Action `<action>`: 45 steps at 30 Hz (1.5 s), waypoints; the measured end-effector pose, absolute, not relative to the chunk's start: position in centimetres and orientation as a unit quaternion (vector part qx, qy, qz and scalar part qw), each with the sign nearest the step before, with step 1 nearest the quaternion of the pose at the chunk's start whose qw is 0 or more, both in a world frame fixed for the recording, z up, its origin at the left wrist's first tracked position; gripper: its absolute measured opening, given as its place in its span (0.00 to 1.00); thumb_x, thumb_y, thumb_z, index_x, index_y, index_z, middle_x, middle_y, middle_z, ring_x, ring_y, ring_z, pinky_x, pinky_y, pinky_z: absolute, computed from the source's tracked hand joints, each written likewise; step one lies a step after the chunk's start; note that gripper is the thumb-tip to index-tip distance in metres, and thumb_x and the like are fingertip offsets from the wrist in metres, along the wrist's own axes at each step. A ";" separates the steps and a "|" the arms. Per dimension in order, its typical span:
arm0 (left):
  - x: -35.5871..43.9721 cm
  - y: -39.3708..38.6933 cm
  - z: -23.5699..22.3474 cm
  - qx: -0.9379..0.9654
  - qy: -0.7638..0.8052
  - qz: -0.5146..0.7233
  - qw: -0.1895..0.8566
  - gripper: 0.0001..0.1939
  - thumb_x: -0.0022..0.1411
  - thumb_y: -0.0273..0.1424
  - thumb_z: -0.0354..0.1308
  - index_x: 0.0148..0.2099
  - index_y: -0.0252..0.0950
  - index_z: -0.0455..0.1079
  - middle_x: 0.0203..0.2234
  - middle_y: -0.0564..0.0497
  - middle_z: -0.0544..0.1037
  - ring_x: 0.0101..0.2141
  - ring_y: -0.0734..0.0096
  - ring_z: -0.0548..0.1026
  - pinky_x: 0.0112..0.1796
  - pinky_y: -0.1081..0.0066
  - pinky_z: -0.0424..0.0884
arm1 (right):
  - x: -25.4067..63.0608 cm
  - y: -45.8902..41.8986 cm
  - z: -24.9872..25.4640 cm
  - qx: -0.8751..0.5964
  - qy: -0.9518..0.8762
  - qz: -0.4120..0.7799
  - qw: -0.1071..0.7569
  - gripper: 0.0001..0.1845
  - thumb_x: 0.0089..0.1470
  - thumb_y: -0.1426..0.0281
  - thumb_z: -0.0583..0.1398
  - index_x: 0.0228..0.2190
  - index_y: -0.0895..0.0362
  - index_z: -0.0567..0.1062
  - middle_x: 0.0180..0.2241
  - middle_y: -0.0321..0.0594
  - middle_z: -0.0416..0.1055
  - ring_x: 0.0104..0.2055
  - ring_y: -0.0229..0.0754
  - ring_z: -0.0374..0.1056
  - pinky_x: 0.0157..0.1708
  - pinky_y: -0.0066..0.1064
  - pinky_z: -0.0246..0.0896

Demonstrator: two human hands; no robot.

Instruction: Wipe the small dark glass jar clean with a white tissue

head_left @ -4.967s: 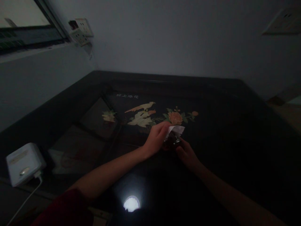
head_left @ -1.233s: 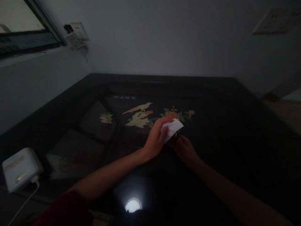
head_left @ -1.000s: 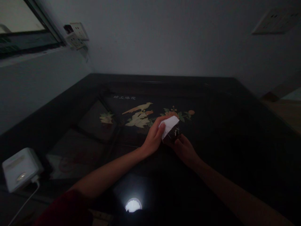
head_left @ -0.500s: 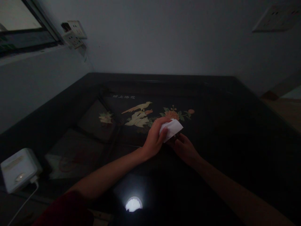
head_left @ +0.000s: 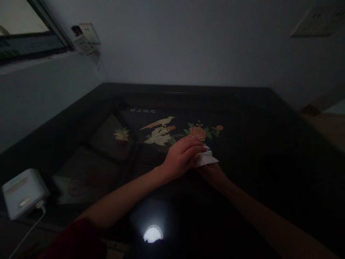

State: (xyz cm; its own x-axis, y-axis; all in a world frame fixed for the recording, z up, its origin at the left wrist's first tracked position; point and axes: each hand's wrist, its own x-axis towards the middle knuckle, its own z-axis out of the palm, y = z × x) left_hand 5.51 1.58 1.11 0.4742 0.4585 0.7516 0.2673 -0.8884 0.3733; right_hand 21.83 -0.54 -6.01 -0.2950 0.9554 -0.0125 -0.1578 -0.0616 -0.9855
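My left hand (head_left: 183,155) is closed on a folded white tissue (head_left: 207,158), whose loose corner sticks out to the right. Its fingers curl over the top of my right hand (head_left: 214,174), which lies just below and to the right. The right hand's fingers are mostly hidden under the tissue and the left hand, and what they hold cannot be made out. Both hands are together over the dark glossy tabletop (head_left: 258,129), at the near edge of its inlaid peony (head_left: 198,132).
An inlaid bird (head_left: 159,123) decorates the tabletop beyond the hands. A white box-shaped device (head_left: 23,192) with a cable stands at the left. Wall sockets (head_left: 90,33) sit near the window, and more sockets (head_left: 314,21) are at the right. A bright light reflection shows near the front.
My left hand has rolled forward over the tissue and my right hand, its fingers now wrapped across them. The tissue has shifted right and down, covering the small dark thing seen at the right fingers.
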 end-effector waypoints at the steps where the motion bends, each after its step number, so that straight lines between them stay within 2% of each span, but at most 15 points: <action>1: 5.5 1.6 1.1 0.846 0.222 0.469 0.119 0.15 0.69 0.32 0.43 0.50 0.36 0.68 0.44 0.43 0.76 0.49 0.64 0.72 0.54 0.58 0.65 | 21.7 -0.5 -5.9 -0.382 -0.506 0.626 0.454 0.17 0.47 0.57 0.66 0.34 0.55 0.75 0.34 0.39 0.74 0.38 0.45 0.68 0.40 0.36 0.66; 8: 5.9 1.3 0.8 0.709 0.344 0.511 0.344 0.22 0.70 0.41 0.39 0.46 0.34 0.70 0.41 0.44 0.76 0.44 0.64 0.73 0.47 0.64 0.67 | 21.3 -0.6 -5.2 -0.323 -0.410 0.693 0.498 0.31 0.36 0.56 0.71 0.42 0.53 0.73 0.42 0.42 0.75 0.45 0.50 0.70 0.50 0.45 0.63; 14: 6.8 1.5 0.6 0.465 0.418 0.526 0.576 0.17 0.64 0.42 0.48 0.41 0.35 0.71 0.34 0.50 0.77 0.35 0.69 0.73 0.38 0.70 0.69 | 21.4 -0.8 -4.5 -0.326 -0.397 0.693 0.505 0.34 0.35 0.56 0.72 0.45 0.51 0.72 0.44 0.41 0.75 0.47 0.51 0.70 0.54 0.50 0.60; 17: 7.0 1.7 0.7 0.393 0.413 0.510 0.644 0.15 0.62 0.40 0.51 0.38 0.33 0.70 0.30 0.51 0.76 0.30 0.71 0.72 0.34 0.72 0.67 | 21.3 -0.8 -4.2 -0.310 -0.407 0.698 0.500 0.32 0.37 0.56 0.71 0.44 0.51 0.71 0.44 0.42 0.75 0.47 0.52 0.71 0.53 0.52 0.61; 20: 6.9 1.7 1.2 0.436 0.425 0.506 0.611 0.15 0.62 0.40 0.50 0.38 0.33 0.71 0.30 0.51 0.76 0.30 0.71 0.72 0.34 0.72 0.67 | 21.3 -0.8 -4.6 -0.317 -0.414 0.693 0.498 0.32 0.38 0.57 0.71 0.45 0.51 0.71 0.44 0.42 0.75 0.47 0.51 0.71 0.54 0.51 0.59; 24: 6.3 1.3 1.8 0.604 0.416 0.494 0.468 0.18 0.66 0.38 0.45 0.41 0.33 0.72 0.35 0.48 0.77 0.37 0.67 0.74 0.39 0.69 0.68 | 21.4 -0.7 -5.4 -0.325 -0.427 0.682 0.498 0.30 0.39 0.58 0.71 0.45 0.52 0.72 0.43 0.41 0.75 0.47 0.50 0.70 0.54 0.48 0.60; 28: 6.0 1.1 2.1 0.753 0.364 0.462 0.294 0.18 0.68 0.34 0.41 0.44 0.33 0.71 0.41 0.43 0.77 0.44 0.64 0.73 0.47 0.63 0.67 | 21.6 -0.6 -5.8 -0.335 -0.439 0.672 0.494 0.26 0.40 0.60 0.70 0.42 0.52 0.73 0.39 0.38 0.75 0.42 0.47 0.70 0.47 0.42 0.64; 31: 5.9 1.0 2.4 0.828 0.321 0.420 0.186 0.16 0.68 0.30 0.41 0.44 0.34 0.70 0.41 0.44 0.78 0.44 0.64 0.73 0.48 0.61 0.68 | 21.9 -0.4 -5.9 -0.372 -0.467 0.648 0.473 0.19 0.41 0.62 0.69 0.36 0.53 0.74 0.33 0.36 0.74 0.36 0.45 0.69 0.40 0.38 0.64; 34: 5.9 1.1 2.5 0.864 0.292 0.390 0.128 0.15 0.67 0.29 0.43 0.44 0.34 0.71 0.41 0.44 0.78 0.44 0.65 0.74 0.51 0.59 0.67 | 22.2 -0.3 -5.9 -0.411 -0.489 0.608 0.471 0.16 0.40 0.65 0.70 0.33 0.54 0.74 0.31 0.35 0.73 0.34 0.43 0.67 0.37 0.35 0.63; 37: 5.9 1.2 2.5 0.856 0.290 0.400 0.151 0.16 0.67 0.29 0.42 0.43 0.34 0.71 0.40 0.44 0.78 0.43 0.65 0.74 0.51 0.59 0.66 | 22.1 -0.3 -6.0 -0.398 -0.476 0.624 0.475 0.17 0.40 0.64 0.70 0.34 0.54 0.74 0.31 0.34 0.73 0.33 0.43 0.67 0.36 0.34 0.63; 40: 5.8 1.4 2.4 0.816 0.315 0.424 0.234 0.19 0.69 0.34 0.39 0.41 0.35 0.72 0.38 0.44 0.78 0.42 0.64 0.74 0.49 0.60 0.66 | 21.8 -0.4 -6.0 -0.366 -0.447 0.661 0.478 0.18 0.42 0.64 0.69 0.36 0.53 0.74 0.32 0.35 0.75 0.36 0.43 0.70 0.38 0.35 0.64; 45: 6.0 1.7 1.5 0.662 0.393 0.478 0.423 0.21 0.66 0.43 0.43 0.36 0.34 0.72 0.31 0.47 0.76 0.35 0.66 0.73 0.38 0.67 0.68 | 21.6 -0.6 -5.5 -0.353 -0.412 0.681 0.491 0.30 0.37 0.62 0.71 0.44 0.50 0.72 0.41 0.39 0.75 0.45 0.49 0.71 0.49 0.43 0.63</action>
State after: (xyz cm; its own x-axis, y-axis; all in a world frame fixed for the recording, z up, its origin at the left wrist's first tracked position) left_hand 5.99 1.69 1.52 0.2337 0.9249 0.3000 0.1150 -0.3326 0.9360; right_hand 21.63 -0.62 -5.51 -0.2672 0.9606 -0.0760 -0.3779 -0.1770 -0.9088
